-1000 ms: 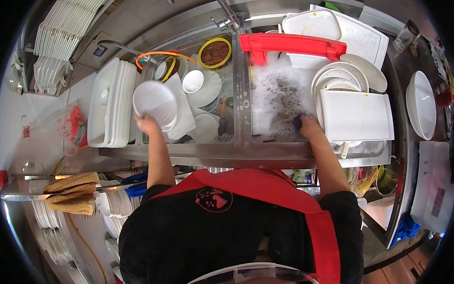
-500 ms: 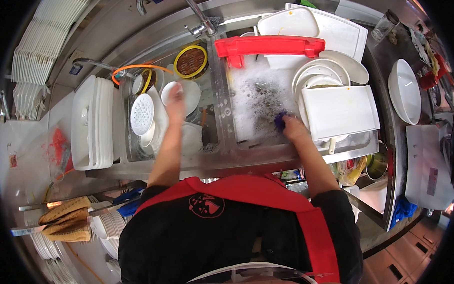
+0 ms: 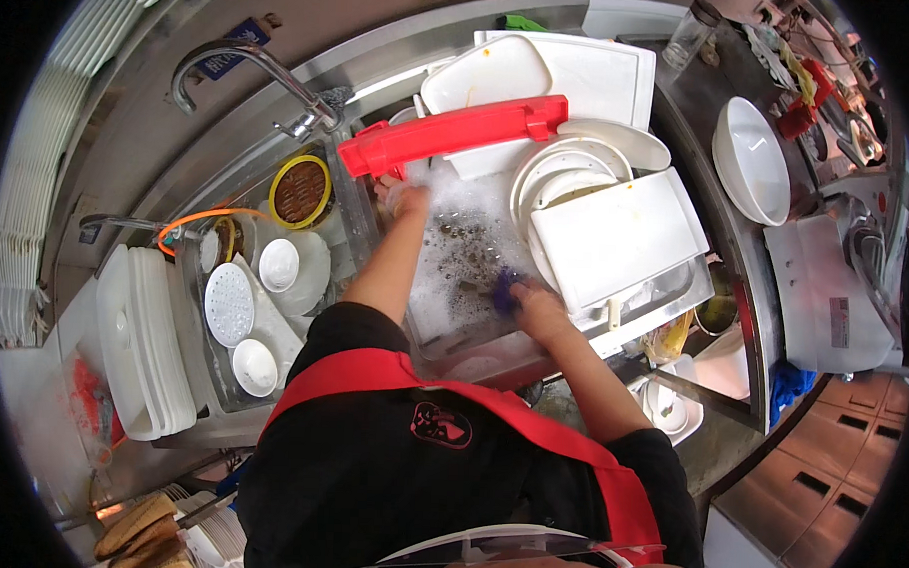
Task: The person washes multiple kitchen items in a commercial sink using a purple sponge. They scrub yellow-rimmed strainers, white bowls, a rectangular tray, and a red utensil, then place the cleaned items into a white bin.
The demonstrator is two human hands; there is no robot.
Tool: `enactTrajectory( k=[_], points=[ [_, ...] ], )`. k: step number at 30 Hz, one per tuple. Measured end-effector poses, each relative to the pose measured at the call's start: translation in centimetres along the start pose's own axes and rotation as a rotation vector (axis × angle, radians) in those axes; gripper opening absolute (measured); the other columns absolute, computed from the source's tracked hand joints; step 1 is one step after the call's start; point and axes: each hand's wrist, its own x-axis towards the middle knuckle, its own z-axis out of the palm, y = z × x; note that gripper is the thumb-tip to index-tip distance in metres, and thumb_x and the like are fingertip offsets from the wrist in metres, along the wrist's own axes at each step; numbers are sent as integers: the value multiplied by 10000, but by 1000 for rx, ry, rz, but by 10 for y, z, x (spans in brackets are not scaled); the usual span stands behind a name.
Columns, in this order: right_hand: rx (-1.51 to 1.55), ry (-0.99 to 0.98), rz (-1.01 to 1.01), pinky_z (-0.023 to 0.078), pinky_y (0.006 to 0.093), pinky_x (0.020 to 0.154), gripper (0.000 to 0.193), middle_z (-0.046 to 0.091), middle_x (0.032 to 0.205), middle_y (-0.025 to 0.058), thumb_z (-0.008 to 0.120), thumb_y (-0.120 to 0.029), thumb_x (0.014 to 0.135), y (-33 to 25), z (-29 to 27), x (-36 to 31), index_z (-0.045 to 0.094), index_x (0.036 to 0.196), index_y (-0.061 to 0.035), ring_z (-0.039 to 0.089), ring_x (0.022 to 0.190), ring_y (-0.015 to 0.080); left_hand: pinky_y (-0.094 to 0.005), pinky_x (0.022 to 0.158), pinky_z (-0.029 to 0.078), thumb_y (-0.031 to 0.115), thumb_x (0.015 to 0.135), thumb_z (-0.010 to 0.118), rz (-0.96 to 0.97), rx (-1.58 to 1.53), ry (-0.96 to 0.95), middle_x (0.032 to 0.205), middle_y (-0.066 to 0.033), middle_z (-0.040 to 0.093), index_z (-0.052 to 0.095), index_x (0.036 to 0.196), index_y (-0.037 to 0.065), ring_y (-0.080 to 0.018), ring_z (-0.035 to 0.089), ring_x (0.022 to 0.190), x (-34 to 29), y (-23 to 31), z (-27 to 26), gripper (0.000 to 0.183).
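Observation:
My left hand (image 3: 401, 197) reaches into the far left corner of the soapy basin (image 3: 442, 346), just below a long red plastic tray (image 3: 458, 134). Foam partly covers its fingers, so their grip does not show. Over the suds, my right hand (image 3: 540, 312) is closed on a purple scrubber (image 3: 505, 291). Beside that hand, round white plates (image 3: 530, 187) are stacked under a rectangular white tray (image 3: 616, 238). In the left basin lie a white bowl (image 3: 279, 265), a smaller white bowl (image 3: 255, 367) and a perforated white strainer plate (image 3: 230, 304).
A chrome faucet (image 3: 247, 51) arches behind the left basin, near a yellow-rimmed round brown item (image 3: 301, 192) and an orange hose (image 3: 202, 215). White rectangular tubs (image 3: 147, 343) lean at the left. A large white bowl (image 3: 752, 162) and a glass jar (image 3: 690, 34) stand on the right counter.
My left hand has left the white bowl in the left basin and moved right into the soapy basin. My right hand keeps the purple scrubber. The head view has shifted.

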Motion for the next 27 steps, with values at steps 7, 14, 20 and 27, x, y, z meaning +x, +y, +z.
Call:
enactTrajectory(
  k=[7,14,20,27],
  points=[
    [117,50,-68,457,439,925,341,540,1176,184,583,-56,740,5,1,0,600,1079,-85,565,1050,381,-407,1124,220,250,672,730,99,432,239,1417,-273,276,239,1388,-22,-386,267,1334,-51,-37,50,909],
    [199,83,-81,453,442,924,366,537,1171,193,566,-51,743,8,5,-2,601,1106,-85,563,1056,388,-393,1089,280,188,668,701,6,274,-46,1390,-271,340,190,1417,-26,-379,356,1282,-43,-68,54,932],
    [139,-22,-32,450,457,942,376,527,1224,187,536,-39,751,5,1,0,611,1110,-119,559,1094,390,-381,1060,333,135,665,676,-79,172,-269,1366,-269,395,148,1442,-30,-374,432,1238,-31,-77,40,954],
    [154,13,-45,455,450,939,365,521,1224,163,546,-50,747,2,0,-1,611,1097,-128,562,1099,373,-407,1004,398,68,669,579,208,72,-122,1275,-277,488,184,1438,-20,-393,514,1147,-46,-39,-33,869]
  ],
)
